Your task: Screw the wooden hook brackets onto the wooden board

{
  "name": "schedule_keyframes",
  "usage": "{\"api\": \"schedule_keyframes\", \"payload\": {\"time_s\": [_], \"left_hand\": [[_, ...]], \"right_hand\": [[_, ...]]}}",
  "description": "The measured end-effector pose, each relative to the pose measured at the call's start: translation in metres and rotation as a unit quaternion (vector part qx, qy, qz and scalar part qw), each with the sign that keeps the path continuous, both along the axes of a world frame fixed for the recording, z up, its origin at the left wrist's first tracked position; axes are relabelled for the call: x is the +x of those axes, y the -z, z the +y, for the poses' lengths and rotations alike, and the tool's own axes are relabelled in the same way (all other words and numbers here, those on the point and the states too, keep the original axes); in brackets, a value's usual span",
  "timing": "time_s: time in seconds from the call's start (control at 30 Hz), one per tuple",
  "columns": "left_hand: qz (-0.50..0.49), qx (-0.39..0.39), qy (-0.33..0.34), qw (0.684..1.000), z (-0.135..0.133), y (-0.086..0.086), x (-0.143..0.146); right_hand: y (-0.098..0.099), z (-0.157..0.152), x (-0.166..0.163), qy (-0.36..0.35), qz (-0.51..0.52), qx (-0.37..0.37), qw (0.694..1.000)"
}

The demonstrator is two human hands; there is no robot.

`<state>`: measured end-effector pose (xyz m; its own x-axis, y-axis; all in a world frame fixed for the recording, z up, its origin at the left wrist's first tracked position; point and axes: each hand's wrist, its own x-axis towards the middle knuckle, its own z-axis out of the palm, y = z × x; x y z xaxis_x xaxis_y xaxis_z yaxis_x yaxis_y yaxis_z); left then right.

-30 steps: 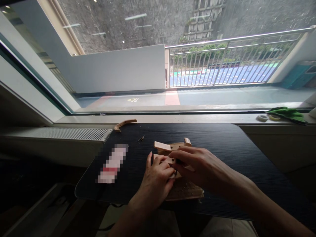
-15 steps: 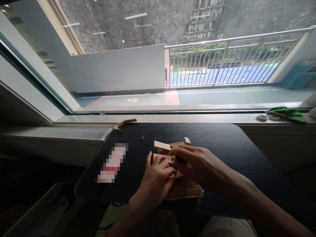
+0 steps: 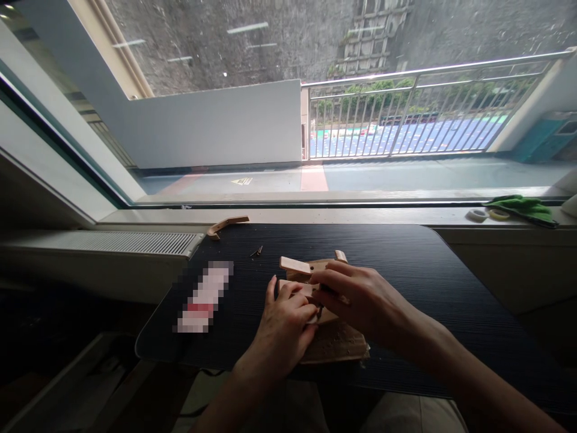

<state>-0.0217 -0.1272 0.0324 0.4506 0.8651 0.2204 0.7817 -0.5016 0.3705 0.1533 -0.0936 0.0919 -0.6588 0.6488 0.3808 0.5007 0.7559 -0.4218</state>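
My left hand (image 3: pixel 288 319) is closed on a bent wooden piece (image 3: pixel 308 289), its fingers lying over the near part. Close against it, my right hand (image 3: pixel 363 294) has its fingers curled round something dark that I cannot make out, just over the same piece. A second bent wooden piece (image 3: pixel 295 265) with dark holes rests right behind, its far end (image 3: pixel 341 256) tilted up. Beneath the hands is a brown slab (image 3: pixel 336 346) with a pitted surface and a torn wrap at one corner.
The black table (image 3: pixel 406 258) carries a few small screws (image 3: pixel 256 251) and a pixelated pink-white item (image 3: pixel 205 300). Another bent wooden piece (image 3: pixel 225 226) lies at the back left edge. Tape rolls (image 3: pixel 478 214) and a green glove (image 3: pixel 525 210) lie on the windowsill (image 3: pixel 360 215).
My right hand has turned slightly over the wooden piece, its fingers covering a little more of it. My left hand stays in place.
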Motion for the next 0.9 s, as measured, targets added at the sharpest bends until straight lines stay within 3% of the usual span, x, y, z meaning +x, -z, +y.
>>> {"api": "schedule_keyframes", "payload": {"time_s": [0.23,0.5,0.9], "left_hand": [[-0.002,0.000,-0.001,1.000,-0.001,0.000,0.001],[-0.002,-0.013,0.000,1.000,0.000,-0.001,-0.001],[-0.003,-0.011,0.015,1.000,0.002,-0.004,-0.003]], "right_hand": [[-0.013,-0.006,0.004,-0.020,-0.019,-0.019,0.999],[-0.003,0.000,0.000,-0.008,-0.011,-0.014,1.000],[-0.008,-0.002,0.002,-0.029,-0.022,-0.018,0.999]]}}
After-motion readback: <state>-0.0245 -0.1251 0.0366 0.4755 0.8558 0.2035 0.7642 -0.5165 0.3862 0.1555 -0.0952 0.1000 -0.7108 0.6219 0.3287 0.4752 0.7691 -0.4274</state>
